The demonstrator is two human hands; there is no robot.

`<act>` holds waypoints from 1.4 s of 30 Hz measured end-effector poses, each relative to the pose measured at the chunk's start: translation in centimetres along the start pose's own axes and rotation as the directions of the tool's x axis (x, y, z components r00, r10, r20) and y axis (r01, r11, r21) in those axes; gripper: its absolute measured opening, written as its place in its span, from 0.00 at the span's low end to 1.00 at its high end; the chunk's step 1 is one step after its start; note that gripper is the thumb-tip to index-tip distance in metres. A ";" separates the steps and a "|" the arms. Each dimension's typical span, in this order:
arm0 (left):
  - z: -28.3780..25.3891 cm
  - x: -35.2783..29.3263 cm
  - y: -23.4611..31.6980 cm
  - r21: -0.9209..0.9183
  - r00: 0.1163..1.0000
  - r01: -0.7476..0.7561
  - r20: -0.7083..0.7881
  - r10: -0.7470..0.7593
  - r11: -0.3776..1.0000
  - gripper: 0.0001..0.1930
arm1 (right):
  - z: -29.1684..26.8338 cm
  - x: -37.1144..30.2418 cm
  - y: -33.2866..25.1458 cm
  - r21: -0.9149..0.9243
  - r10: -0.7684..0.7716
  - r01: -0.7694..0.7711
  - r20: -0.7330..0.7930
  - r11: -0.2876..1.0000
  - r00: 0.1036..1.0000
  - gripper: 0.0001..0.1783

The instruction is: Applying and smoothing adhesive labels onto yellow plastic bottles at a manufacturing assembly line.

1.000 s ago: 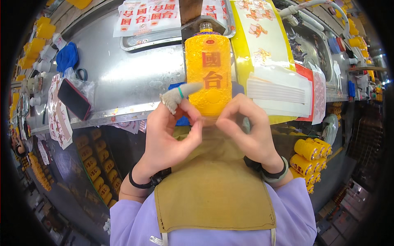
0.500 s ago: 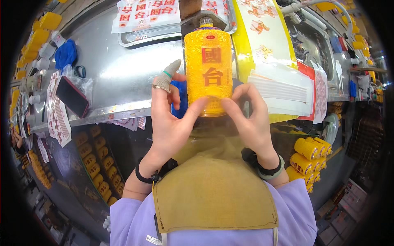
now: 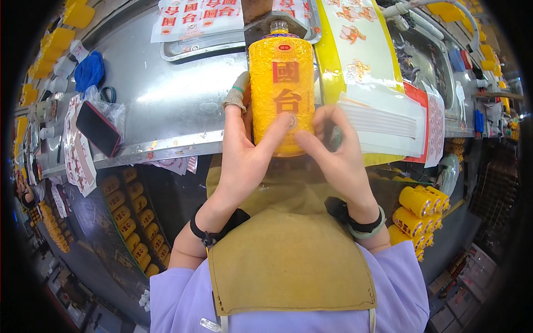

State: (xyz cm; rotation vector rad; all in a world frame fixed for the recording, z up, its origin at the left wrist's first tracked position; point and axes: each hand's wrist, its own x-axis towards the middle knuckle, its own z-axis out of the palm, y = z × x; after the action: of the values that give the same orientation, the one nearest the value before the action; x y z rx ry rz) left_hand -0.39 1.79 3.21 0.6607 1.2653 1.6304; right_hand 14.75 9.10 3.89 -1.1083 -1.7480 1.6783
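At the left, a dark, glossy phone (image 3: 99, 129) with a reddish edge lies near a crumpled blue cloth (image 3: 89, 72), both on the smooth, shiny metal surface (image 3: 183, 100). Next comes the left hand (image 3: 242, 161), a ribbed, pale knit finger cover (image 3: 237, 91) on one finger; its thumb presses the bottle's lower face while its fingers run along the left flank, partly hidden, so whether they grip cannot be told. The yellow bottle (image 3: 266, 83) sits between both hands at the surface's near edge, far of the wrists, its long axis near to far, clear neck far; its broad-shouldered body is bumpy, with red characters. The right hand (image 3: 341, 161) is just as close, fingers bent and parted from the thumb, whose tip meets the lower right face. Further right are a slick yellow sheet (image 3: 328, 66) and flat white strips (image 3: 383, 119).
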 end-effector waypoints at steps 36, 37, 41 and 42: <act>-1.7 -1.2 -0.8 -0.009 0.993 0.040 0.114 -0.038 0.999 0.45 | -1.3 -0.5 1.0 0.152 -0.020 0.005 0.092 0.988 0.996 0.12; -1.7 -1.2 -0.9 -0.018 0.994 0.032 0.109 -0.030 0.999 0.45 | -1.3 -0.5 1.0 0.153 -0.019 0.005 0.090 0.988 0.996 0.12; -2.0 -1.3 -1.1 -0.055 0.995 0.040 0.089 -0.035 0.998 0.44 | -0.9 -1.0 0.7 0.017 -0.092 0.092 -0.001 0.996 0.996 0.13; -2.1 -1.3 -1.0 -0.054 0.995 0.040 0.091 -0.035 0.998 0.44 | -0.7 -1.2 0.3 -0.116 -0.138 0.132 -0.050 0.984 0.989 0.13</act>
State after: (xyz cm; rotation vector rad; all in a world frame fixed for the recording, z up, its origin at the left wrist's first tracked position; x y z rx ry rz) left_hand -1.26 -0.25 1.74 0.6640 1.1570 1.5820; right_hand 16.05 8.51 3.89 -1.0504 -1.8559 1.4689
